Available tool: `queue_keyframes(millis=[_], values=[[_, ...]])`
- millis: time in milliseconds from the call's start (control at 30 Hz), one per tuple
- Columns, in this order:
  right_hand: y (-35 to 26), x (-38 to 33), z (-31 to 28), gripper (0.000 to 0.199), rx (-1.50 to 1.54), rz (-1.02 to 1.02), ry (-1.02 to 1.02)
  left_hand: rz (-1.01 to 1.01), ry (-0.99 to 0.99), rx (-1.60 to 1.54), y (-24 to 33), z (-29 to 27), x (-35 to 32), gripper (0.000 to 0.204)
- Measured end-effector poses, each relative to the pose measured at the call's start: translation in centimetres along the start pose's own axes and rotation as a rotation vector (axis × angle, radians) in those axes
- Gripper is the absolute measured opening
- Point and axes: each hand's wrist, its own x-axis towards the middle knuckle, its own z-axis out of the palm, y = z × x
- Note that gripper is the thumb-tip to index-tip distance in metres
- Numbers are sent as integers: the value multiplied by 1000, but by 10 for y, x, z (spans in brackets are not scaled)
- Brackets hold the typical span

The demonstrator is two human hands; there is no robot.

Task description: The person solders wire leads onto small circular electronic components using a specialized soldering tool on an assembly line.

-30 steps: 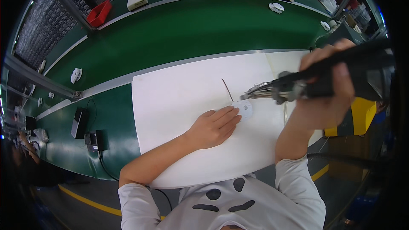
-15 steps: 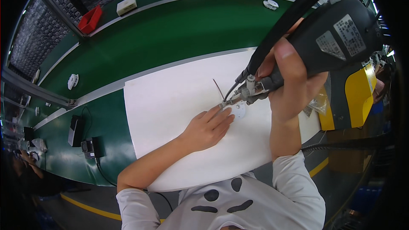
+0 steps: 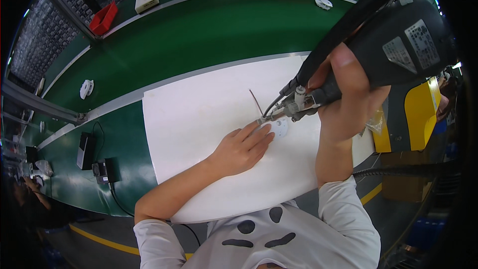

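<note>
My right hand (image 3: 351,87) is wrapped round a large black electric screwdriver (image 3: 368,55) with a hose along it. The driver slants down to the left, and its metal nozzle (image 3: 291,107) reaches the work by my left fingertips. My left hand (image 3: 241,152) lies low on the white sheet, fingers close together, holding a small white plastic part (image 3: 280,128) with holes in it. The fingers and nozzle cover much of that part. From it a thin brown wire (image 3: 255,100) sticks out toward the far side. Whether the bit touches a screw is hidden.
A white sheet (image 3: 194,119) covers the near bench. Beyond it runs a green belt (image 3: 199,35) carrying white parts (image 3: 86,88). Red bins (image 3: 103,18) stand along the far side. Black power adapters (image 3: 103,171) lie at left; a yellow-and-black machine (image 3: 420,114) stands at right.
The screwdriver and my right hand have shifted slightly to the right, while the nozzle stays by the part. My left hand has hardly moved.
</note>
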Motion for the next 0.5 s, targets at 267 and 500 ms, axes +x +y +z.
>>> queue_keyframes(millis=[267, 500], values=[[1, 0, 1, 32, -10, -2, 4, 8, 4, 0, -1, 0, 0, 35], [11, -4, -2, 29, -146, -200, -40, 8, 10, -7, -2, 0, -1, 35]])
